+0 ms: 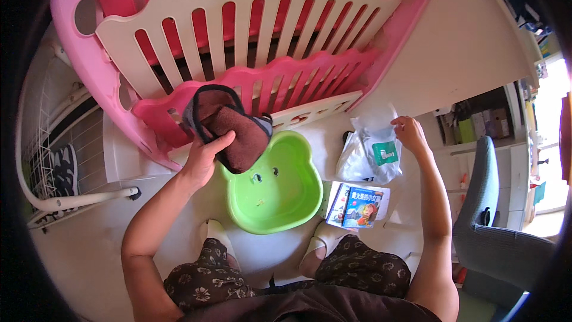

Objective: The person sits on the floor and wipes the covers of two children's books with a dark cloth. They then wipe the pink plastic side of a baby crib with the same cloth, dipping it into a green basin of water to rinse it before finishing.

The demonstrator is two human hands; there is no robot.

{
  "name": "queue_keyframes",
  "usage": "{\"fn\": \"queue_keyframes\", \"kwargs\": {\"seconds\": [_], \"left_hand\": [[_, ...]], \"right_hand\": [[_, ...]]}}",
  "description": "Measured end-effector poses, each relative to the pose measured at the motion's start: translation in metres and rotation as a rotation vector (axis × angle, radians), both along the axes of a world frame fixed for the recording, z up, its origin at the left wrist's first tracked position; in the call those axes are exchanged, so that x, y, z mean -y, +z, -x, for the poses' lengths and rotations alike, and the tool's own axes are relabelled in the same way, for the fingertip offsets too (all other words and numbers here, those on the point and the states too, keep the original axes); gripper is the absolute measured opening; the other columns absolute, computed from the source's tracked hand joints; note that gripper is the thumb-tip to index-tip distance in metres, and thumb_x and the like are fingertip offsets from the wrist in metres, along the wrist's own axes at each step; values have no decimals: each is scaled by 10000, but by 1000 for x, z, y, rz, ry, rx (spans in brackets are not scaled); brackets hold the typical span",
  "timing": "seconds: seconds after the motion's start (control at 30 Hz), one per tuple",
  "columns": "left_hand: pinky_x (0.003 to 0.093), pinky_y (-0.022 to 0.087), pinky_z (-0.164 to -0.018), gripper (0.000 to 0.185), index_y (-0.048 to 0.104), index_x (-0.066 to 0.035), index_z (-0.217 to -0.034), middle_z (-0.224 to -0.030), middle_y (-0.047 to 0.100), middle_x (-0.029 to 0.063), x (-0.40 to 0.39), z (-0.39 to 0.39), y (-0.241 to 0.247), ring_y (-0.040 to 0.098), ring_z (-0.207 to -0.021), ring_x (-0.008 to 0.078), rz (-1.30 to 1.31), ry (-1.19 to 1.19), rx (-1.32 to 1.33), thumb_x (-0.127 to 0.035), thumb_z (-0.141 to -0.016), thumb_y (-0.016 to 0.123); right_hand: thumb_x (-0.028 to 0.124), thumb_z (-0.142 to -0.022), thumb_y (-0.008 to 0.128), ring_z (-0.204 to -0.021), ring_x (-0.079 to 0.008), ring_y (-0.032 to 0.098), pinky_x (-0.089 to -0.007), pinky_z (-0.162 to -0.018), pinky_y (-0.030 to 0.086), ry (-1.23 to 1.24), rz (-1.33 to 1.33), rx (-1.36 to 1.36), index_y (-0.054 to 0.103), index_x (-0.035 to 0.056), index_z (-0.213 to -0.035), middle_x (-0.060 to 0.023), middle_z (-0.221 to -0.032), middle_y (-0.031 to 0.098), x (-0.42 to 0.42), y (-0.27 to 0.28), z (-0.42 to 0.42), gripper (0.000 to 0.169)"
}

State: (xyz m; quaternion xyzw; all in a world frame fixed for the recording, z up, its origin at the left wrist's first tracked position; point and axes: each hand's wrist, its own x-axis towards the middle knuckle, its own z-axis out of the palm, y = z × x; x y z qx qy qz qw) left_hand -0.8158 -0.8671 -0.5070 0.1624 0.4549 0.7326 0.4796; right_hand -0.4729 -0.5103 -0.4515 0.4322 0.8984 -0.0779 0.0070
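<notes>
Pinched in my left hand is a folded brown cloth with dark edging and a grey-blue back. It hangs over the upper left rim of a green plastic basin, which has an animal-head shape and small eye marks inside. My right hand grips the top edge of a translucent plastic bag with a green printed patch. What the bag holds is hard to make out. Just below the bag lie a blue picture book and another booklet beneath it, both bearing writing.
Ahead stands a pink and white plastic slatted shelf or crib-like frame. A white table top juts in at upper right. A grey-green chair is at right. At left is a white wire rack with patterned shoes. My slippered feet flank the basin.
</notes>
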Motion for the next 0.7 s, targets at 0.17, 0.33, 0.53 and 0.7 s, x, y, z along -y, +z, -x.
{"fn": "queue_keyframes", "kwargs": {"seconds": [0.17,0.33,0.53,0.7], "left_hand": [[332,362,-1030,470,484,-74,-1290,-1218,566,19,1,-7,-10,510,-1156,142,23,-68,123,-99,-849,644],[338,361,-1037,474,473,-75,-1301,-1231,566,31,-1,-15,-17,508,-1168,152,55,-94,180,-104,-855,633],[373,322,-1082,484,443,-57,-1333,-1309,524,51,2,-21,-32,466,-1236,194,113,-176,161,-162,-887,597],[328,375,-1034,417,441,-36,-1336,-1273,543,40,-15,-42,-25,501,-1178,143,71,-279,119,-237,-978,511]], "right_hand": [[100,-756,648,-981,-365,595,-418,-864,484,-160,92,116,642,60,-1112,-214,-1067,585,-25,-94,-41,358],[150,-746,703,-1131,-361,540,-409,-926,473,-198,29,52,575,12,-1216,-223,-1360,385,-29,-136,-61,506],[159,-764,727,-1249,-381,453,-411,-939,493,91,-215,-2,479,73,-1322,-164,-1502,240,51,-93,15,617],[173,-729,771,-1339,-362,358,-443,-1088,335,499,391,-517,434,104,-1375,-175,-1456,342,144,-25,94,732]]}}
